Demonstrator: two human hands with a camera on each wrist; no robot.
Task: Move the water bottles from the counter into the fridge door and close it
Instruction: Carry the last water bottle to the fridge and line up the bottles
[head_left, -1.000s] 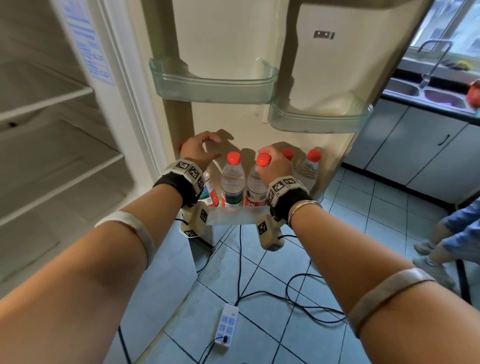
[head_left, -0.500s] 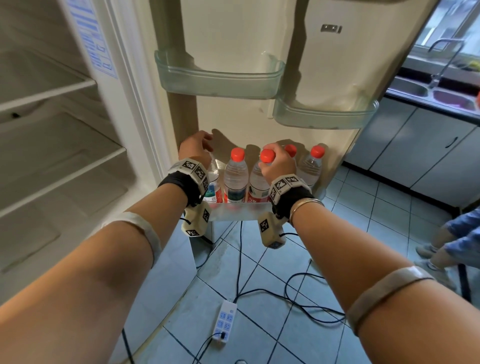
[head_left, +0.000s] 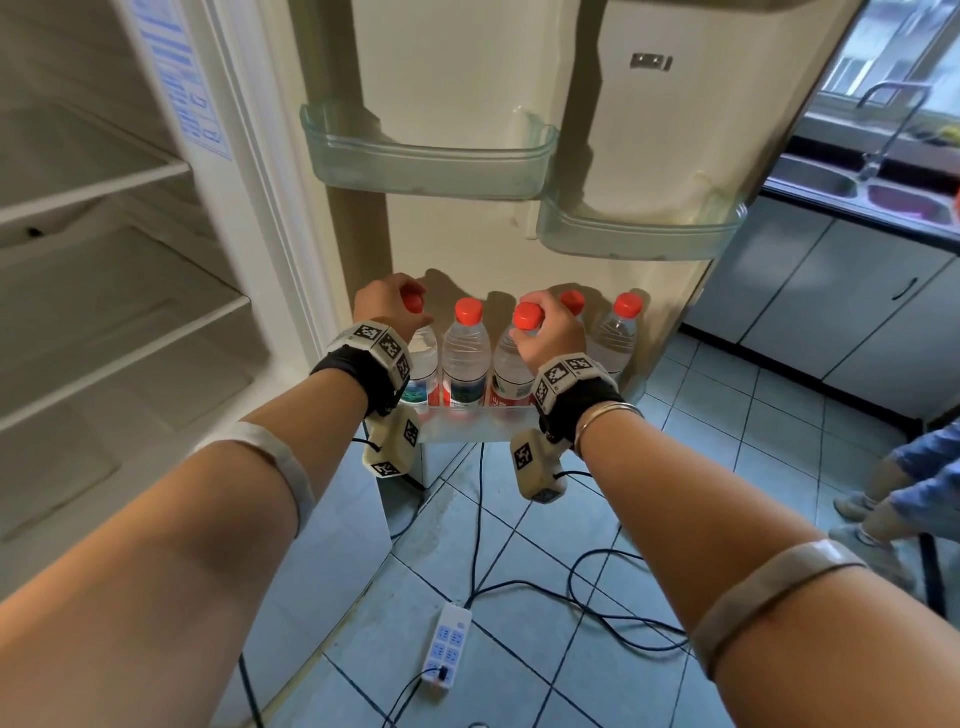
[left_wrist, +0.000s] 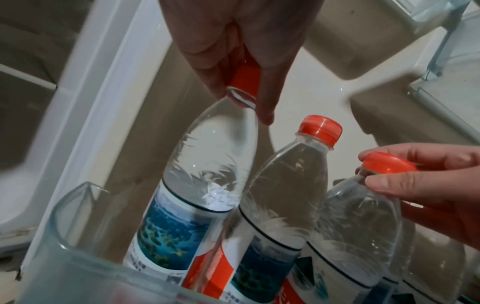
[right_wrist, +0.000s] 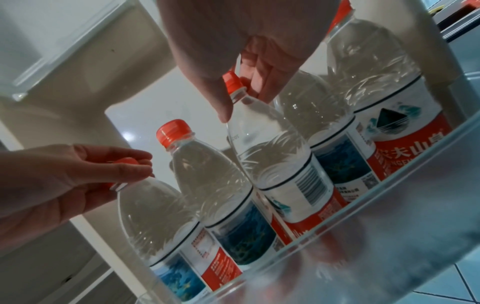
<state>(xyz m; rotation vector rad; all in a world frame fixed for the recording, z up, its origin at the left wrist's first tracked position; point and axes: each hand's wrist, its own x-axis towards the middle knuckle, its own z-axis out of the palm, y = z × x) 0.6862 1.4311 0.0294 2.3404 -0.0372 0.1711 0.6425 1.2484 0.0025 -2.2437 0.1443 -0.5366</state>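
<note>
Bottles crowd door bin; power strip lies below.

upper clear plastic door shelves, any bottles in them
No, both upper clear plastic door shelves hold nothing; the red-capped water bottles stand in the bottom shelf.

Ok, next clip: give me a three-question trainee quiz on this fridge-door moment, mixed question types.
1. True or false: the left hand grips a bottle by its label.
2. How many red-capped bottles stand in the bottom door shelf in the head view?
3. Multiple choice: the bottle held by the right hand is A) lying on the floor, B) standing in the bottom door shelf, C) in an upper door shelf.

Key
1. False: its fingers pinch the leftmost bottle at the cap.
2. Five.
3. B: the third bottle from the left, held at the cap; both upper shelves show no bottles.
</note>
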